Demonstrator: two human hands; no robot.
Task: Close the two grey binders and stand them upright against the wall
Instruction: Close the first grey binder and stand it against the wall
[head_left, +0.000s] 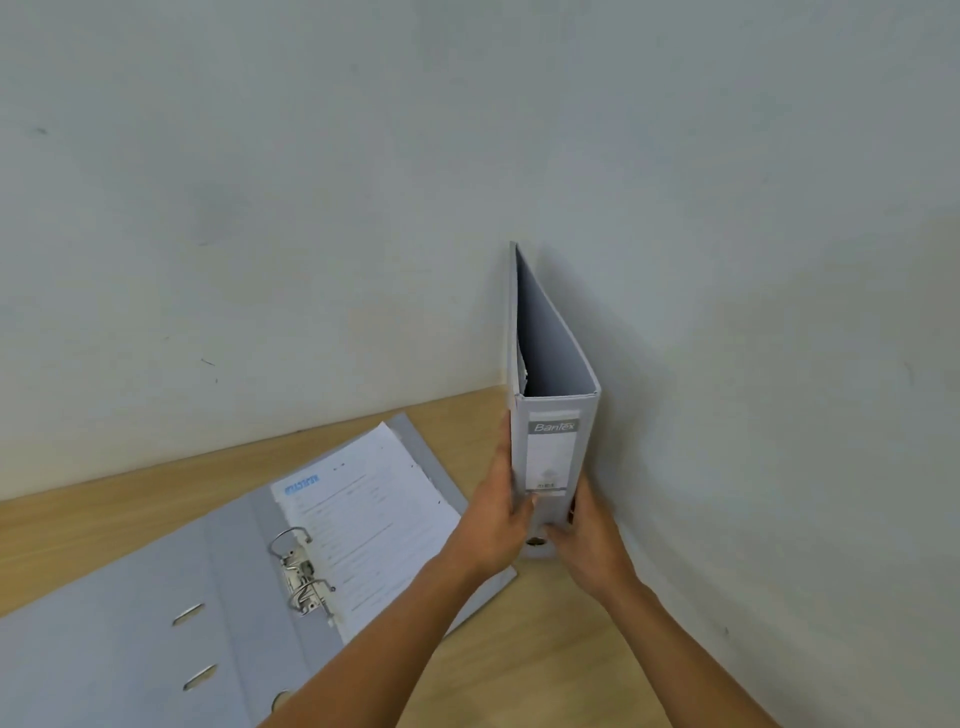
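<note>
At frame centre, left hand (501, 512) and right hand (584, 535) pinch the stiff, probably light lever-arch binder (553, 452) by its spine's lower end — 1 upright, the open binder (218, 582) at lower left untouched.

"Bantex" on the upright binder's (552, 452) spine label.

Office setting: grey lever-arch binders (553, 452) with filed forms (374, 525) on wooden counter (104, 525), plain painted wall (311, 208) at 12 o'clock.
</note>
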